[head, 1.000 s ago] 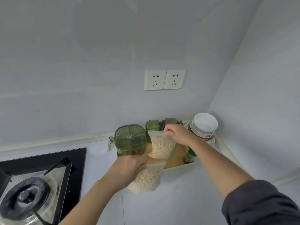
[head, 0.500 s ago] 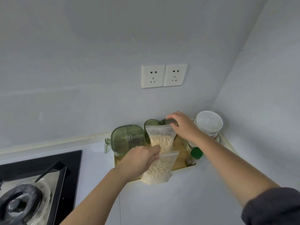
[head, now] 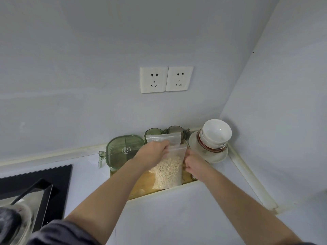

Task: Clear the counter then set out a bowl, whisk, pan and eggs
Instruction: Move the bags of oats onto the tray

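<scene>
My left hand (head: 154,153) pinches the top of a clear zip bag of oats (head: 168,172) and holds it upright over a wooden tray (head: 141,182). A second bag of oats (head: 165,137) stands just behind it, mostly hidden. My right hand (head: 194,165) is at the front bag's right edge with its fingers curled. I cannot make out what they close on. A stack of white bowls (head: 216,134) sits on a plate in the corner, right of the tray. No whisk, pan or eggs are in view.
A green lidded container (head: 122,151) and two green glasses (head: 154,132) stand at the tray's back. A black gas hob (head: 31,188) with a burner is at the lower left. Two wall sockets (head: 166,79) are above the tray. Walls meet at the right.
My left hand brought its bag from the tray's front edge up against the standing bag. My right hand let go of that bag's top and dropped to the front bag's right side.
</scene>
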Available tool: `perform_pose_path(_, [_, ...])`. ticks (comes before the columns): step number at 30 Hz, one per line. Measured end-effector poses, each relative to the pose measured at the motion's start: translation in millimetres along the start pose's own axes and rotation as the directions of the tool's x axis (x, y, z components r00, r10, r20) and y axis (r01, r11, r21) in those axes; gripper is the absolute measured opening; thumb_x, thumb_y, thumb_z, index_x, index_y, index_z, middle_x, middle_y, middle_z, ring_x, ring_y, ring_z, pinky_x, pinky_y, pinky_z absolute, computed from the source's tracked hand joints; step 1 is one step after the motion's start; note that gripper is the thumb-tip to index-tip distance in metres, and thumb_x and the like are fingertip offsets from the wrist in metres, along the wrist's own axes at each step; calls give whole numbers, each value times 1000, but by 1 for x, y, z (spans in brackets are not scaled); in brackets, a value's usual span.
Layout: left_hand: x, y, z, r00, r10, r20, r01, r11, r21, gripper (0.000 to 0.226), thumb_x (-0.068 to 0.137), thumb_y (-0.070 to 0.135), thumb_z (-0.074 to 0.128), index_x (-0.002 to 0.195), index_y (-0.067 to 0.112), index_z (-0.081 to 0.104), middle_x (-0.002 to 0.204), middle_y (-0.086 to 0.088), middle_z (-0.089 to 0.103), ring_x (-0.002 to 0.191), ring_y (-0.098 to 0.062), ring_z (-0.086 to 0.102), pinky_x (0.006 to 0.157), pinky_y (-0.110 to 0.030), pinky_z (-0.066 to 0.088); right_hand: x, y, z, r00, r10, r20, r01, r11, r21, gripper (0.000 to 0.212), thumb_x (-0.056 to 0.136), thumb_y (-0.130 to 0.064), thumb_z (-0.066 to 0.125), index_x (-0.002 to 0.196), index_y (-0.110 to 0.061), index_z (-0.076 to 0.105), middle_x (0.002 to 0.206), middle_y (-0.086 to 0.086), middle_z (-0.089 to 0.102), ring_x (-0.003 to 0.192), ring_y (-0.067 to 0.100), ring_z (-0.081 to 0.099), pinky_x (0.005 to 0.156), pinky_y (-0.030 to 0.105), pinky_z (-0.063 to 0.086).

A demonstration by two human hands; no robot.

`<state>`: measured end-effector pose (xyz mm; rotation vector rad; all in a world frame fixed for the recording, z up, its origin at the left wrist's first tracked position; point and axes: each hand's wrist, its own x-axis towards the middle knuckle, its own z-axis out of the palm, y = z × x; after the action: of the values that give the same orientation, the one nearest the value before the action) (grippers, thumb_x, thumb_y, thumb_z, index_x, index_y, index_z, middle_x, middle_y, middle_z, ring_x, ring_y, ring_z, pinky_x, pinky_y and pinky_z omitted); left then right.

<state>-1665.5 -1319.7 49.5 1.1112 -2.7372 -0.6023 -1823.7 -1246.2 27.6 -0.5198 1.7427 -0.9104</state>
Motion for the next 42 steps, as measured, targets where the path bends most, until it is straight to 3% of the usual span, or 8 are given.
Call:
perform_pose_path(7, [1,-4,3,993,-118,5,118,992,36,12,101,29,39,96,19,43,92,-6,63,76,-26,52,64,-34,41,9,5,27,1000,11,-3,-11,931,-364,59,90,14,39,141,-15,41,100,-3,50,89,12,47,75,26,42])
perform_pose_path(10, [1,-7,5,989,-150,7,150,987,51,13,102,30,38,97,19,44,90,-7,63,77,-28,57,65,-36,45,10,13,25,999,11,51,3,960,-280,69,84,17,38,142,-19,42,116,2,55,90,13,51,77,27,47])
perform_pose_path(13, [2,-5,6,990,-142,-22,144,986,80,13,102,29,36,95,20,41,83,-2,58,73,-26,54,63,-34,42,10,20,28,1000,11,24,-5,971,-239,57,85,13,35,133,-14,49,98,1,58,87,14,53,85,33,46])
perform_pose_path(22, [-2,-3,12,965,-251,-77,255,966,36,16,93,10,36,83,22,41,71,0,57,63,-25,49,55,-32,40,-9,30,35,998,-57,25,60,991,-120,37,89,2,31,102,-24,53,81,4,46,75,19,46,67,29,37])
perform_pose_path(29, [-11,-7,11,962,-263,-70,264,965,3,15,98,15,34,90,21,46,73,-2,57,70,-28,53,56,-31,36,-15,33,39,996,-91,13,92,994,-64,33,93,-1,31,103,-22,55,74,1,42,65,11,38,59,24,33])
perform_pose_path(33, [-25,-10,13,965,-250,-81,250,968,-9,40,95,7,40,132,24,40,106,-6,65,89,-28,62,71,-40,51,-21,38,42,993,-117,6,117,988,-100,34,94,-6,31,112,-23,56,76,0,46,66,12,41,62,24,36])
perform_pose_path(37, [-61,-10,8,955,-224,-194,207,973,-100,51,93,12,47,141,25,34,127,0,52,105,-20,57,76,-34,52,-40,46,43,965,-255,-61,247,962,-115,33,98,-16,39,128,-25,51,108,-6,62,95,9,58,77,24,46])
perform_pose_path(42, [-126,-9,1,905,-278,-320,201,946,-254,48,92,14,55,139,20,42,134,3,47,118,-16,50,85,-26,46,-81,53,55,893,-417,-170,409,909,-85,52,93,-16,46,144,-21,38,145,-9,43,135,12,39,113,38,34])
